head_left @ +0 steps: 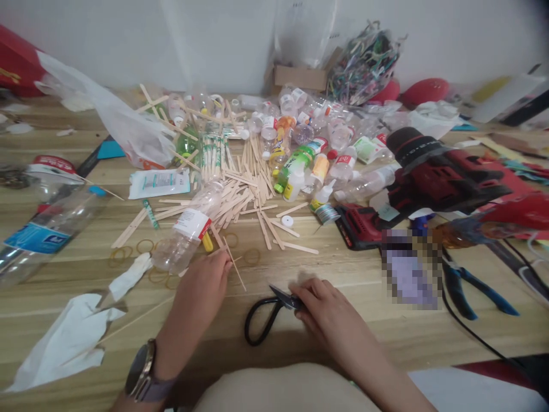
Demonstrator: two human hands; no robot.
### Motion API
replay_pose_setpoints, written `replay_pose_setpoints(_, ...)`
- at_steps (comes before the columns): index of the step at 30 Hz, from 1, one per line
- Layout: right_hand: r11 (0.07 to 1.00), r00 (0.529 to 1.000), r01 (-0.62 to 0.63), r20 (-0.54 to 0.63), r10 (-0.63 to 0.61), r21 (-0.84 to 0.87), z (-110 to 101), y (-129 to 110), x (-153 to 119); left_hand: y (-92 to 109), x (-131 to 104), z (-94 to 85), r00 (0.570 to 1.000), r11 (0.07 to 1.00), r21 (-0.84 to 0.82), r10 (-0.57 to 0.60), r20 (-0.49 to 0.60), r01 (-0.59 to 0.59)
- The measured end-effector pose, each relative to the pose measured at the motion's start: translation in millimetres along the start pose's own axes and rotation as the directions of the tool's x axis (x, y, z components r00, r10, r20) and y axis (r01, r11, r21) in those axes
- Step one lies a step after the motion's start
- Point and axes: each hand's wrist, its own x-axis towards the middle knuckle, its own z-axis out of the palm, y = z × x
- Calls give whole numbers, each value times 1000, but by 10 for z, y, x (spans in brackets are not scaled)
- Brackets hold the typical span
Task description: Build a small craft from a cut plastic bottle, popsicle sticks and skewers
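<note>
My left hand (209, 274), with a watch on its wrist, pinches thin wooden sticks (234, 264) beside a clear bottle with a red and white label (189, 226). My right hand (315, 303) is closed on black-handled scissors (283, 298) near the table's front. Their blade tips point up and left, and one handle loop shows at the left; the rest is hidden by the hand. Rubber bands (251, 257) lie just beyond the left hand. Past them is a pile of flat wooden sticks (244, 197).
Plastic bottles (295, 166) crowd the table's back. A red and black power tool (446, 171) and blue-handled pliers (467, 286) are at the right. Torn white tissue (64, 343) and a large bottle with a blue label (38, 237) lie at the left.
</note>
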Motion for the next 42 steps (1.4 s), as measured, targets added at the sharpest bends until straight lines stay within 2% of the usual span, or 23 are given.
replay_pose_setpoints(3, 999, 999, 24, -39, -25, -41, 27, 24, 6, -47, -11, 91, 996, 997, 44, 59, -64, -56)
replay_pose_setpoints(6, 995, 995, 47, -81, -54, -90, 60, 78, -12, -52, -40, 113, 991, 994, 100, 48, -124, -35)
replay_pose_setpoints(9, 985, 991, 72, -104, -89, -158, 91, 133, -32, 18, -52, 91, 966, 983, 176, 91, -242, -48)
replay_pose_setpoints(11, 974, 985, 101, -116, -126, -201, 113, 155, -35, 113, -28, 69, 947, 977, 170, 171, -272, -128)
replay_pose_setpoints(13, 959, 977, 142, -122, -176, -246, 135, 166, -33, 236, 35, 49, 940, 958, 150, 274, -205, -246)
replay_pose_setpoints(15, 943, 968, 172, -128, -215, -285, 147, 176, -39, 361, 141, 34, 926, 920, 143, 375, -46, -365)
replay_pose_setpoints(16, 941, 966, 177, -131, -222, -288, 144, 185, -49, 417, 210, 30, 905, 896, 130, 424, 38, -425)
replay_pose_setpoints(17, 945, 967, 176, -130, -219, -277, 133, 198, -66, 464, 288, 29, 885, 878, 116, 459, 76, -465)
replay_pose_setpoints(23, 991, 986, 122, -107, -128, -56, -57, 342, -264, 602, 796, 125, 837, 834, 86, 535, 113, -545)
replay_pose_setpoints(28, 986, 980, 47, -199, -14, 160, -168, 352, -377, 676, 957, 254, 780, 780, 75, 604, 164, -621)
replay_pose_setpoints(30, 971, 975, -4, -216, 57, 240, -173, 325, -384, 690, 942, 271, 782, 782, 86, 599, 174, -618)
replay_pose_setpoints(35, 891, 970, -101, -154, 187, 443, -164, 262, -329, 689, 888, 249, 813, 812, 104, 551, 186, -574)
replay_pose_setpoints(38, 839, 971, -139, -95, 221, 526, -190, 225, -282, 694, 892, 253, 826, 828, 86, 533, 185, -554)
replay_pose_setpoints(42, 824, 972, -158, -60, 227, 545, -214, 183, -255, 707, 918, 251, 837, 846, 28, 520, 170, -532)
